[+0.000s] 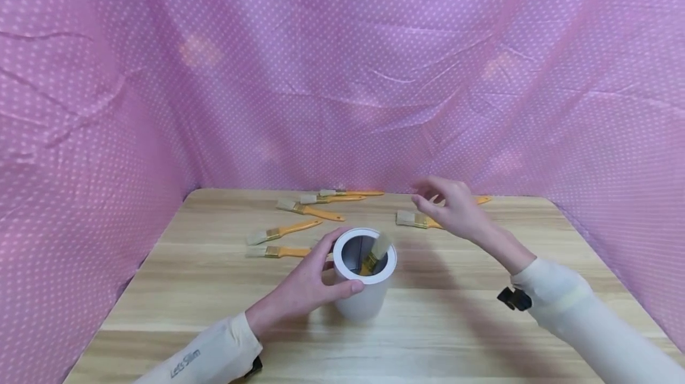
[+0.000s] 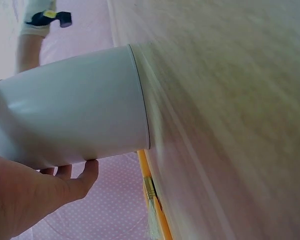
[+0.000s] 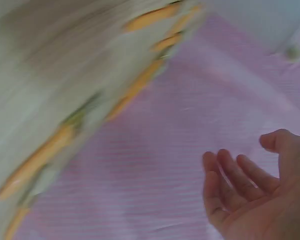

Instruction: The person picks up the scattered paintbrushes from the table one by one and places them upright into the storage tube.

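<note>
My left hand [image 1: 302, 286] holds a white cylindrical holder [image 1: 361, 304] by its side, thumb in front and fingers behind. In the left wrist view the holder's smooth wall [image 2: 75, 107] fills much of the picture, with fingers curved against it. Dark dividers show inside its rim, and one paintbrush [image 1: 381, 246] stands in it, bristles up and leaning right. My right hand [image 1: 452, 208] is raised with nothing in it, fingers loosely bent. Below it on the table lies a wide paintbrush [image 1: 411, 219], its handle partly hidden by the hand.
Several yellow-handled paintbrushes lie left of and behind the holder, among them one near the front [image 1: 273, 251] and one at the back edge [image 1: 353, 193]. Another yellow handle [image 1: 483, 200] shows beyond my right hand. Pink dotted cloth [image 1: 342, 75] surrounds the wooden table [image 1: 214, 301].
</note>
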A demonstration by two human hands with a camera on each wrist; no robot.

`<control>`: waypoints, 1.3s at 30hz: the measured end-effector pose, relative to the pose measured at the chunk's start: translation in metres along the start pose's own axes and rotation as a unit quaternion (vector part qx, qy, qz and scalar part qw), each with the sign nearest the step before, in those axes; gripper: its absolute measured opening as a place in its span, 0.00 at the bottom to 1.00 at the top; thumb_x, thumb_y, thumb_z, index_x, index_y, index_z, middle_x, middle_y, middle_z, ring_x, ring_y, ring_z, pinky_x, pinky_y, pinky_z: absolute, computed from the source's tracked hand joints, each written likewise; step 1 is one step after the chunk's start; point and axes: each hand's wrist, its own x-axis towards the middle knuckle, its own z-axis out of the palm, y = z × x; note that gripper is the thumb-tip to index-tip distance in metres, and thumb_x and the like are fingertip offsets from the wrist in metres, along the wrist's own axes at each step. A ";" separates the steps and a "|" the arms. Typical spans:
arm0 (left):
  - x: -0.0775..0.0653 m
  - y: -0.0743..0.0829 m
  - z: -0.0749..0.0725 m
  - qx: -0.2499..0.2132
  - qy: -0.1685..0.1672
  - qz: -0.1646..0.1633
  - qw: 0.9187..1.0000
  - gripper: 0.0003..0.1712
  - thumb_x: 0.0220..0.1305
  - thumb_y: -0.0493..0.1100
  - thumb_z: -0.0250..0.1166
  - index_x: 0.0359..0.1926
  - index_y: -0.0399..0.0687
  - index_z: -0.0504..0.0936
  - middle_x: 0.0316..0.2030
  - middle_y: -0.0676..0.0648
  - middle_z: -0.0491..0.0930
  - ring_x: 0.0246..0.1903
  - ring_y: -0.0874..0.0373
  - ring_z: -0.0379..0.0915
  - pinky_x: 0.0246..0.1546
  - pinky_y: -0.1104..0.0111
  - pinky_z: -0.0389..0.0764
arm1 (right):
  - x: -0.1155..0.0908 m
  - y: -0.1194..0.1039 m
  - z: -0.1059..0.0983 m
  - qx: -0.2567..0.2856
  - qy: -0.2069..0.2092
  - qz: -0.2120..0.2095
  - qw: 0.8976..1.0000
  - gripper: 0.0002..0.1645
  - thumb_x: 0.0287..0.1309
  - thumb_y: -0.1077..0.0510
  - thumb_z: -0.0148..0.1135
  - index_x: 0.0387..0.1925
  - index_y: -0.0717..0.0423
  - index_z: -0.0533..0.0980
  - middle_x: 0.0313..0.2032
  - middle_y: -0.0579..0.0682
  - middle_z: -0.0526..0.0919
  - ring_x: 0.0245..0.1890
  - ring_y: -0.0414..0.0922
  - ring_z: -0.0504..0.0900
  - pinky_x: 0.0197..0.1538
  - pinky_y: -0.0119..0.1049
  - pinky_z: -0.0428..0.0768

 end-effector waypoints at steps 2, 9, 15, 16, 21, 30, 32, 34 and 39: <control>-0.002 -0.001 0.000 -0.001 0.000 -0.002 1.000 0.52 0.59 0.57 0.77 0.76 0.72 0.54 0.70 0.59 0.63 0.69 0.62 0.58 0.65 0.51 0.67 | -0.001 0.017 0.003 -0.015 -0.006 0.008 1.000 0.09 0.66 0.61 0.66 0.45 0.60 0.83 0.35 0.47 0.87 0.36 0.45 0.84 0.39 0.45 0.83; -0.005 0.001 0.004 0.011 0.000 -0.013 1.000 0.53 0.61 0.59 0.74 0.78 0.72 0.51 0.70 0.60 0.61 0.69 0.62 0.58 0.67 0.51 0.64 | -0.009 0.064 0.016 -0.070 -0.065 0.032 0.995 0.10 0.62 0.59 0.68 0.44 0.59 0.82 0.38 0.52 0.86 0.39 0.51 0.84 0.41 0.49 0.83; -0.003 0.006 0.009 0.016 -0.012 -0.022 1.000 0.53 0.63 0.61 0.71 0.78 0.73 0.47 0.70 0.59 0.61 0.68 0.60 0.61 0.68 0.49 0.59 | -0.009 0.087 0.024 -0.107 -0.158 0.064 0.979 0.23 0.62 0.55 0.71 0.52 0.65 0.79 0.45 0.62 0.84 0.45 0.59 0.83 0.47 0.54 0.82; -0.002 0.006 0.010 0.017 -0.012 -0.024 0.999 0.53 0.63 0.61 0.71 0.78 0.73 0.47 0.70 0.59 0.61 0.67 0.60 0.61 0.68 0.49 0.59 | -0.008 0.090 0.025 -0.120 -0.174 0.069 0.975 0.25 0.62 0.53 0.71 0.53 0.66 0.79 0.45 0.63 0.84 0.46 0.60 0.82 0.47 0.55 0.81; -0.002 0.007 0.010 0.013 -0.012 -0.024 1.000 0.53 0.63 0.59 0.72 0.78 0.71 0.47 0.70 0.58 0.61 0.67 0.60 0.61 0.68 0.50 0.61 | -0.004 0.105 0.032 -0.164 -0.223 0.055 0.959 0.31 0.60 0.49 0.73 0.55 0.69 0.78 0.45 0.63 0.83 0.44 0.59 0.83 0.49 0.55 0.81; -0.002 0.009 0.008 0.013 -0.018 -0.011 1.000 0.53 0.63 0.58 0.72 0.78 0.69 0.47 0.69 0.57 0.62 0.67 0.58 0.63 0.67 0.52 0.63 | -0.007 0.114 0.039 -0.156 -0.225 0.054 0.960 0.22 0.54 0.57 0.75 0.48 0.66 0.81 0.38 0.53 0.80 0.37 0.49 0.79 0.41 0.47 0.81; -0.002 0.010 0.008 0.015 -0.017 -0.010 1.000 0.53 0.63 0.58 0.72 0.78 0.69 0.47 0.69 0.57 0.63 0.67 0.58 0.63 0.67 0.52 0.63 | -0.008 0.114 0.040 -0.155 -0.224 0.057 0.961 0.17 0.55 0.59 0.74 0.45 0.63 0.82 0.36 0.51 0.79 0.35 0.47 0.77 0.38 0.45 0.80; -0.002 0.011 0.007 0.018 -0.017 -0.014 1.000 0.53 0.63 0.59 0.72 0.78 0.68 0.47 0.69 0.57 0.62 0.67 0.57 0.63 0.67 0.51 0.63 | -0.009 0.114 0.041 -0.159 -0.217 0.054 0.961 0.14 0.55 0.59 0.74 0.42 0.60 0.82 0.35 0.50 0.78 0.34 0.46 0.76 0.35 0.43 0.78; -0.002 0.014 0.006 0.019 -0.019 -0.033 0.999 0.54 0.62 0.60 0.72 0.78 0.70 0.47 0.69 0.58 0.62 0.66 0.55 0.64 0.68 0.49 0.61 | -0.012 0.115 0.043 -0.155 -0.198 0.054 0.966 0.12 0.53 0.59 0.74 0.39 0.59 0.82 0.34 0.49 0.78 0.32 0.45 0.75 0.31 0.41 0.76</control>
